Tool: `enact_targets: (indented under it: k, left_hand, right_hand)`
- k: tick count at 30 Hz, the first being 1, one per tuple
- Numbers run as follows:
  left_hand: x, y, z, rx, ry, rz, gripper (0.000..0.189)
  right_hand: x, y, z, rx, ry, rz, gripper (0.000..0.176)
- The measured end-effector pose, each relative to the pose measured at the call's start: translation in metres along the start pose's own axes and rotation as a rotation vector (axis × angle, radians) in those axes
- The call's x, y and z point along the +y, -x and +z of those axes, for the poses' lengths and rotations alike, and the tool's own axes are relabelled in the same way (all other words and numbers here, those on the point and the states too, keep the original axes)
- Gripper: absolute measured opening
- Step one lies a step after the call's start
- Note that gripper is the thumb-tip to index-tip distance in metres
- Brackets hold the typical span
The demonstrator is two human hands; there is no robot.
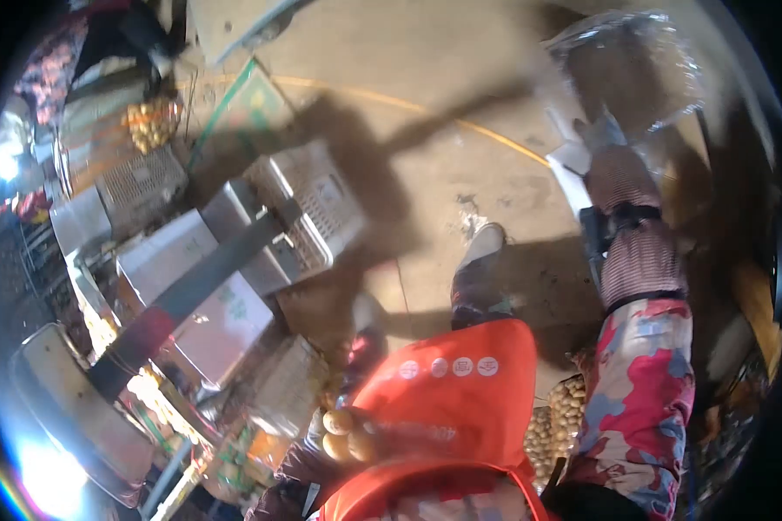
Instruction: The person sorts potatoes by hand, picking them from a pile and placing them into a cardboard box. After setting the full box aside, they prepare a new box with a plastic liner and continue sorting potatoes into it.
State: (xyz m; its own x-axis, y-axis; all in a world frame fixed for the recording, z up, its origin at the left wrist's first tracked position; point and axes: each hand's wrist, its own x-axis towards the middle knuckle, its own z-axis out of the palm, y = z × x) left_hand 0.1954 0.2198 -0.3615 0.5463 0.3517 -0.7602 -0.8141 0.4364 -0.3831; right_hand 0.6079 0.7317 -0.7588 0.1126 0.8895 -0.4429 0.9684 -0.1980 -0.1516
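Observation:
At the lower middle, my left hand (318, 427) is closed around several round, pale yellow-brown fruits (338, 423), whose exact kind I cannot make out. It is beside the orange-red apron (460, 373) I wear. My right arm, in a patterned sleeve with a mesh cuff, stretches to the upper right. There my right hand (603, 132) is at the near edge of a box lined with clear plastic film (669, 65). Its fingers are blurred, so I cannot see whether they grip the film.
To the left stand a white perforated crate (326, 204), a white carton (222, 330) and a dark bar (187, 291). Round fruits (567, 408) lie beside my apron at the lower right. Another person (104, 43) is at the upper left. A yellow line (391, 100) crosses the floor.

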Motion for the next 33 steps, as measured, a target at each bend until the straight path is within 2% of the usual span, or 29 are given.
enact_targets:
  k: [1,3,4,6,7,8,9,11,12,13,14,15,16,18,20,21,22,23,25,26,28,29,30,32,33]
  left_hand:
    - [-0.003,-0.009,0.007,-0.002,0.012,0.06,0.049]
    - [-0.017,-0.014,-0.02,0.057,0.148,0.111,0.058]
    - [-0.032,-0.013,-0.067,0.117,0.276,0.097,0.065]
    - [-0.042,-0.02,-0.09,-0.069,0.212,0.109,0.073]
    - [-0.028,-0.042,-0.081,-0.311,0.011,0.148,0.076]
    - [-0.016,-0.044,-0.043,-0.279,0.025,0.148,0.074]
    - [-0.006,-0.035,-0.005,-0.143,0.033,0.15,0.072]
    - [0.007,-0.023,0.075,0.083,0.034,0.187,0.069]
    - [0.001,-0.023,0.046,0.059,-0.083,0.211,0.065]
    - [0.0,-0.023,0.017,0.033,-0.21,0.236,0.061]
    - [0.005,-0.022,0.016,-0.087,-0.051,0.147,0.063]
    - [0.01,-0.022,0.015,-0.191,0.1,0.041,0.065]
    - [0.007,-0.013,0.037,-0.46,0.009,0.198,0.069]
    - [0.016,-0.013,0.049,-0.363,-0.197,0.238,0.075]
    - [0.018,-0.014,0.067,-0.445,-0.305,0.324,0.072]
    - [0.016,-0.022,0.069,-0.256,-0.583,0.495,0.071]
    - [0.013,-0.013,0.068,-0.08,-0.824,0.759,0.071]
    - [0.009,-0.003,0.066,0.193,-1.064,0.983,0.072]
    - [0.004,0.044,0.059,0.771,-1.443,1.574,0.078]
    - [-0.003,0.06,0.042,0.919,-1.49,1.588,0.085]
    - [-0.013,0.081,0.011,0.831,-1.387,1.14,0.095]
    - [-0.014,0.076,-0.014,0.802,-1.385,0.914,0.092]
    - [-0.013,0.067,-0.039,0.757,-1.368,0.689,0.089]
    - [-0.025,0.067,-0.071,0.639,-1.348,0.536,0.062]
    - [-0.037,0.068,-0.09,0.603,-1.351,0.499,0.059]
  right_hand:
    - [-0.005,-0.006,0.008,-0.076,0.026,0.014,0.074]
    - [-0.015,0.02,0.015,-0.149,0.195,-0.013,0.059]
    - [-0.025,0.04,0.017,-0.175,0.252,-0.024,0.054]
    - [-0.048,0.078,0.026,-0.212,0.33,-0.047,0.049]
    - [-0.063,0.098,0.022,-0.306,0.367,-0.052,0.049]
    - [-0.075,0.123,0.015,-0.398,0.407,-0.06,0.048]
    - [-0.084,0.155,0.01,-0.419,0.442,-0.177,0.048]
    - [-0.073,0.214,0.007,-0.311,0.422,-0.43,0.045]
    - [-0.068,0.243,0.005,-0.248,0.422,-0.554,0.044]
    - [-0.091,0.28,-0.027,-0.319,0.457,-0.512,0.04]
    - [-0.063,0.304,-0.007,-0.217,0.464,-0.618,0.034]
    - [-0.055,0.331,-0.013,-0.246,0.484,-0.668,0.033]
    - [-0.052,0.362,-0.026,-0.311,0.508,-0.733,0.032]
    - [-0.052,0.415,-0.046,-0.404,0.549,-0.871,0.03]
    - [-0.057,0.464,-0.077,-0.493,0.604,-1.016,0.029]
    - [-0.061,0.49,-0.089,-0.547,0.626,-1.088,0.028]
    - [-0.067,0.513,-0.102,-0.595,0.646,-1.157,0.027]
    - [-0.073,0.534,-0.114,-0.64,0.67,-1.225,0.026]
    - [-0.092,0.575,-0.134,-0.676,0.704,-1.292,0.025]
    - [-0.103,0.597,-0.141,-0.676,0.722,-1.307,0.024]
    - [-0.128,0.646,-0.161,-0.605,0.765,-1.234,0.024]
    - [-0.142,0.665,-0.176,-0.573,0.693,-1.281,0.025]
    - [-0.136,0.665,-0.17,-0.665,0.74,-1.321,0.022]
    - [-0.194,0.709,-0.215,-0.732,0.699,-1.452,0.018]
    - [-0.198,0.714,-0.214,-0.806,0.768,-1.456,0.018]
